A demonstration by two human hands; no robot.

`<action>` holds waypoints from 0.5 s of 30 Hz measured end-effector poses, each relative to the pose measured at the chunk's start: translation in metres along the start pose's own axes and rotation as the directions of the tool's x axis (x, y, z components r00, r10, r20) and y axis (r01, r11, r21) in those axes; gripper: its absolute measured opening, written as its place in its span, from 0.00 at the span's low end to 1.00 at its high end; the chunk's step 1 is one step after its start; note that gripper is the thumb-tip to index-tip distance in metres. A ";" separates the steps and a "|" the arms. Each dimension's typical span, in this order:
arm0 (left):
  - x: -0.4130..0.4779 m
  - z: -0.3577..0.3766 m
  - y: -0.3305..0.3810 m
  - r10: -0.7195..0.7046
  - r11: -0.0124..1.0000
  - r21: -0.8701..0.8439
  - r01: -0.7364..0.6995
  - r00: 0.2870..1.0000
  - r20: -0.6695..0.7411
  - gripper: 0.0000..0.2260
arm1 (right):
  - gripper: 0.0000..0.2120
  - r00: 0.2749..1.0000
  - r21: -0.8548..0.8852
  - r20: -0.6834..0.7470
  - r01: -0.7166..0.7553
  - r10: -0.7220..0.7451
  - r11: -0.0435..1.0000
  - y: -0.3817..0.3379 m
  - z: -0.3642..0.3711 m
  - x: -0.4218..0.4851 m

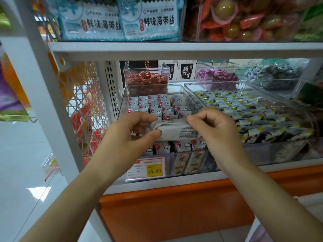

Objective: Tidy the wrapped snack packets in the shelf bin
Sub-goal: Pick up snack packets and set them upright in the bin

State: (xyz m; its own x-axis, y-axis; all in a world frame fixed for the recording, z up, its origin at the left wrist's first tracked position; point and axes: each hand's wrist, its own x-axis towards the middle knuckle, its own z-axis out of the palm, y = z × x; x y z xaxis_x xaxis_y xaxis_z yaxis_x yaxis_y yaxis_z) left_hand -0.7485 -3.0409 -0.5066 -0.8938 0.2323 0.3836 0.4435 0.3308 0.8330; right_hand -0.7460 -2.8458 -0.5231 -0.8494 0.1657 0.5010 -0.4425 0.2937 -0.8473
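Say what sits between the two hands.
In the head view, one grey snack packet spans the gap; the left hand and right hand pinch its ends.

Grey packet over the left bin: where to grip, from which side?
Take the grey packet by its two short ends, one from each side. It lies lengthwise left to right above the bin, ends free; the left hand and right hand pinch it there. The rounded middle looks harder to pinch.

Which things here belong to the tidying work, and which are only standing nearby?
Job: left hand, right hand, white packet they both pinch, red-marked packets, clear bin.

Nearby only: price tag, yellow-marked packets, red sweets, purple sweets, blue packs above.
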 end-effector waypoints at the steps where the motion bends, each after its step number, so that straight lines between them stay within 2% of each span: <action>1: 0.000 0.001 0.000 -0.001 1.000 0.020 0.001 1.000 0.000 0.09 | 0.09 1.000 -0.020 -0.003 0.019 -0.019 1.000 -0.001 0.000 0.000; 6: 0.000 0.003 0.001 -0.023 0.999 0.048 0.023 1.000 -0.014 0.08 | 0.08 0.995 -0.068 0.033 0.098 -0.096 0.993 -0.006 0.002 -0.003; 9: 0.001 0.001 0.005 -0.031 0.998 0.049 0.033 0.999 -0.036 0.02 | 0.08 0.989 -0.067 0.074 0.131 -0.127 0.989 -0.008 0.005 -0.006; 15: 0.003 -0.011 0.008 -0.041 0.998 0.047 0.041 0.999 0.011 0.06 | 0.06 0.987 -0.050 0.101 0.131 -0.125 0.990 -0.009 0.006 -0.007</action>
State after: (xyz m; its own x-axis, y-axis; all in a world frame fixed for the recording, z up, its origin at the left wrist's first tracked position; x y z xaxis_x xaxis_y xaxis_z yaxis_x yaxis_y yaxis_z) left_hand -0.7482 -3.0478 -0.4948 -0.9105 0.2285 0.3447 0.4095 0.3824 0.8283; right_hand -0.7378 -2.8553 -0.5199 -0.8121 0.0313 0.5826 -0.5347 0.3595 -0.7647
